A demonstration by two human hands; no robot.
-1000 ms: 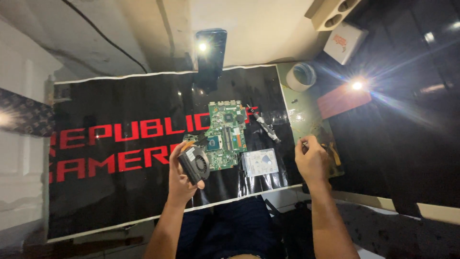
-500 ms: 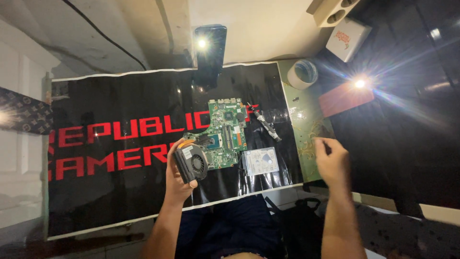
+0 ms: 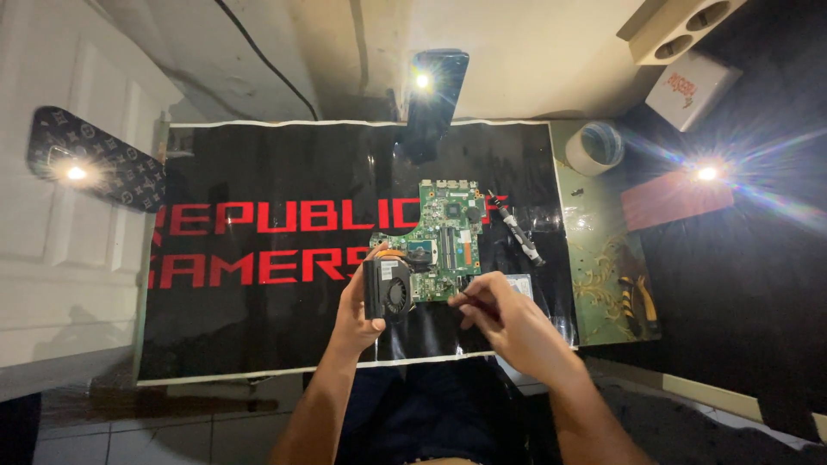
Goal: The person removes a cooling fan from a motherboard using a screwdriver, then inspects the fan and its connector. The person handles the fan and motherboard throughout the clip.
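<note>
A green laptop motherboard (image 3: 448, 226) lies on a black mat (image 3: 258, 327) with red lettering. My left hand (image 3: 360, 303) grips a black cooling fan (image 3: 388, 288) with copper heat pipes at the board's lower left corner. My right hand (image 3: 508, 320) is closed on a thin dark tool (image 3: 472, 299), likely a screwdriver, whose tip points at the board's lower edge. A silver drive (image 3: 520, 285) beside the board is mostly hidden behind my right hand.
A black-and-silver part (image 3: 522, 238) lies right of the board. A roll of tape (image 3: 594, 148) and an orange-handled tool (image 3: 642, 301) rest on the patterned strip at the right. A black phone (image 3: 435, 99) with its light on stands behind the mat. A red box (image 3: 672, 198) sits under a lamp.
My right hand has come back from the right side of the mat to the board's lower edge, now holding the thin tool. My left hand has kept the fan at the board's corner.
</note>
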